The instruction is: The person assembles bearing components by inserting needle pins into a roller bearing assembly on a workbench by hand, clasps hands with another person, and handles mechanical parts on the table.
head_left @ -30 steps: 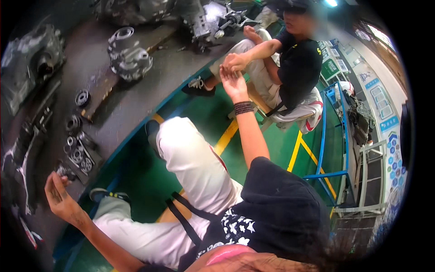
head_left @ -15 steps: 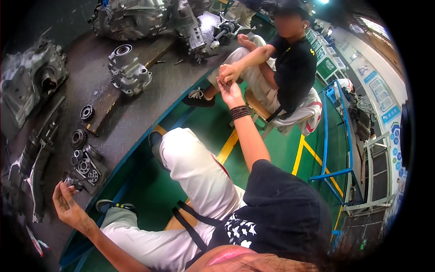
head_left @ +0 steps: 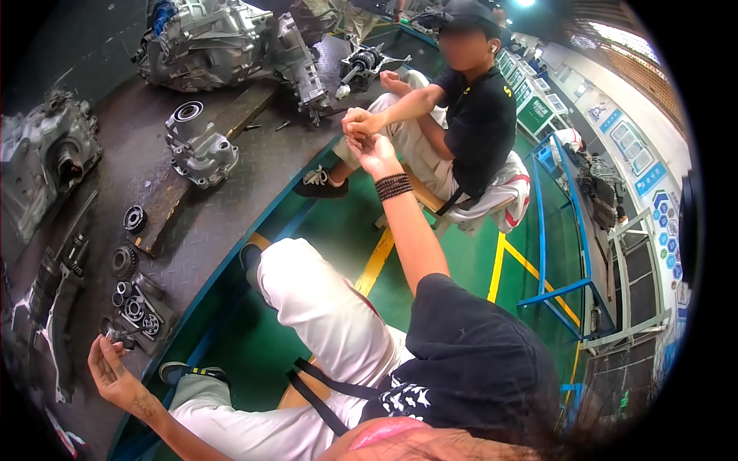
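My left hand (head_left: 114,374) is at the near left edge of the workbench, its fingers closed at the tips around a small shiny metal part (head_left: 112,333). Close beside it lie a cluster of bearings (head_left: 134,310) and a dark toothed gear (head_left: 124,262). My right hand (head_left: 374,156), below a beaded bracelet (head_left: 393,187), reaches out palm up with its fingers extended. A co-worker's closed hand (head_left: 361,123) sits right over my fingers and touches or nearly touches them. Whatever may be between the two hands is hidden.
On the workbench (head_left: 207,223) stand a silver gearbox housing (head_left: 201,150), a large transmission case (head_left: 207,46) and another casing (head_left: 50,157) at left. A wooden board (head_left: 165,211) lies under the housing. The co-worker (head_left: 480,115) sits on a stool across the green floor (head_left: 453,261).
The whole view has shifted slightly, so bench and co-worker appear further left. Both my hands keep about the same places relative to the metal part and the co-worker's hand.
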Tool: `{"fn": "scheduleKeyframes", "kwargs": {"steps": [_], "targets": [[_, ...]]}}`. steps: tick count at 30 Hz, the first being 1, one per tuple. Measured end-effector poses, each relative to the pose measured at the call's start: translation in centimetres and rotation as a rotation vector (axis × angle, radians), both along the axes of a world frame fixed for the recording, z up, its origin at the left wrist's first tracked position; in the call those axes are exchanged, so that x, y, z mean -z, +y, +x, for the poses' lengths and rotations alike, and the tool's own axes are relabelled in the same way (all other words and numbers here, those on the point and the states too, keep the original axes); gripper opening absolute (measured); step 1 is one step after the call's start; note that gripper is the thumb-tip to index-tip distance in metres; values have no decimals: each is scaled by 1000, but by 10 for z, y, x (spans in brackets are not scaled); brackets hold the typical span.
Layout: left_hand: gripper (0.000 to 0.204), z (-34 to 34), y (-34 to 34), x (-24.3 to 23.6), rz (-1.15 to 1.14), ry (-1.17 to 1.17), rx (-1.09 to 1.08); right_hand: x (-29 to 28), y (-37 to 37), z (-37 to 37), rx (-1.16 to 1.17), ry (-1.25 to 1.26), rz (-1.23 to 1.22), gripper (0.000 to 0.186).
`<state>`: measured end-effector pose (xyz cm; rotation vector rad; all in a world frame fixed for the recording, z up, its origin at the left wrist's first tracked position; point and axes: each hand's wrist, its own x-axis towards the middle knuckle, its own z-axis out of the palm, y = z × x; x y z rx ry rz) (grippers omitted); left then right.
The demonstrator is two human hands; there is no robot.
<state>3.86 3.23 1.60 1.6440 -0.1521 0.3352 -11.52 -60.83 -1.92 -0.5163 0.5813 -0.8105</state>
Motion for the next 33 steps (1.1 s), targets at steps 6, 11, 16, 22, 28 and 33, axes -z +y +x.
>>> {"fn": "scheduleKeyframes", "kwargs": {"steps": [6, 11, 16, 22, 28, 33], "targets": [[26, 0, -4, -5, -11, -17, -13, -32, 21, -17, -30, 43, -67, 25], [26, 1, 0, -4, -16, -10, -19, -34, 42, -12, -4, 104, -73, 27], [27, -1, -2, -5, -9, -3, -30, -16, 30, -11, -29, 65, -116, 27], [23, -6, -7, -11, 10, 8, -52, -14, 44, -9, 37, 98, -93, 26], [27, -4, -5, -10, 27, 8, -60, 2, 31, -11, 8, 40, -90, 23], [26, -3, -5, -8, 20, -18, -47, 15, 32, -3, -3, -56, -12, 24]]}}
